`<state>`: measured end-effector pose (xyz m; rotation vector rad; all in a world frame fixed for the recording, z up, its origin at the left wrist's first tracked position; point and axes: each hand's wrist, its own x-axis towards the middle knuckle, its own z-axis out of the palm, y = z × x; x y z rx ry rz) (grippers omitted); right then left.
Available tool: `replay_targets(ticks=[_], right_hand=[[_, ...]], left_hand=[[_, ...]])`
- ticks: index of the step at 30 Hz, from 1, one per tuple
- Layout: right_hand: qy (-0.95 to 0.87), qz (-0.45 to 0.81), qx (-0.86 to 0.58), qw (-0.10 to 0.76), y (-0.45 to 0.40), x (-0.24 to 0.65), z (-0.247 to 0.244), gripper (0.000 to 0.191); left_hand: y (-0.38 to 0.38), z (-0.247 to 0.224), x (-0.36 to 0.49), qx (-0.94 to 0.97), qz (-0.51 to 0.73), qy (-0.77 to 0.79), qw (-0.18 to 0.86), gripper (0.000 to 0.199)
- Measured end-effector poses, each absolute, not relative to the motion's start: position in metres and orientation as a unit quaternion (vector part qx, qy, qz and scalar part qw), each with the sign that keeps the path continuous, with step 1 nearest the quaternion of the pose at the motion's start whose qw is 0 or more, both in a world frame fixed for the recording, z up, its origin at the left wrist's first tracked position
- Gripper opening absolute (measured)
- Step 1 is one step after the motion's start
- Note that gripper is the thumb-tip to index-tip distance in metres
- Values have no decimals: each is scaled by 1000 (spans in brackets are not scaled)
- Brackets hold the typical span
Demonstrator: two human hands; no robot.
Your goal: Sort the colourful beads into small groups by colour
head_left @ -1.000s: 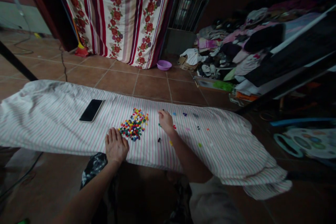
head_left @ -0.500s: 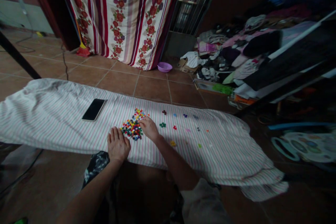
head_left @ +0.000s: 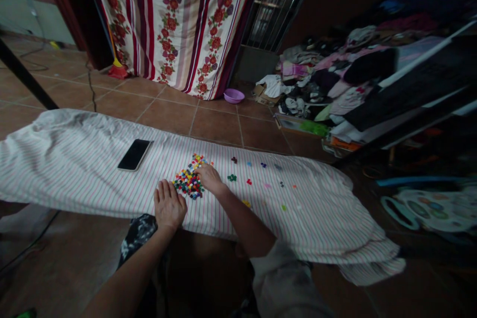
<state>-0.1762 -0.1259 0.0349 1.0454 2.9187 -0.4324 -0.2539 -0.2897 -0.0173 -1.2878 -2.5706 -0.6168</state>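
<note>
A pile of small multicoloured pieces (head_left: 189,181) lies on a striped cloth (head_left: 93,184). My left hand (head_left: 169,204) rests flat on the cloth at the pile's near left edge, holding nothing. At the pile's right side, my right hand (head_left: 209,178) has its fingers pinched together at the pieces; whatever is between the fingertips is too small to make out. To the right lie small groups sorted by colour, among them dark green pieces (head_left: 232,178), red pieces (head_left: 249,182), yellow pieces (head_left: 246,203) and dark brown pieces (head_left: 234,160).
A black-screened phone (head_left: 134,154) lies on the cloth left of the pile. Beyond are a floral curtain (head_left: 186,25), a purple basin (head_left: 234,95) and a red broom (head_left: 118,70) on the tiled floor. Heaped clothes (head_left: 335,69) stand at the right.
My right hand has shifted very slightly left, staying at the pile with its fingers together. My left hand remains flat in nearly the same place.
</note>
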Motion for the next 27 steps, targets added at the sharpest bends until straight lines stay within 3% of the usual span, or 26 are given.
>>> replay_targets(ticks=[10, 27], right_hand=[[957, -89, 273, 49, -126, -187, 46, 30], [956, -107, 269, 51, -126, -188, 44, 26]], left_hand=[[-290, -18, -254, -435, -202, -870, 112, 59], [-290, -16, -253, -432, -218, -869, 99, 60]])
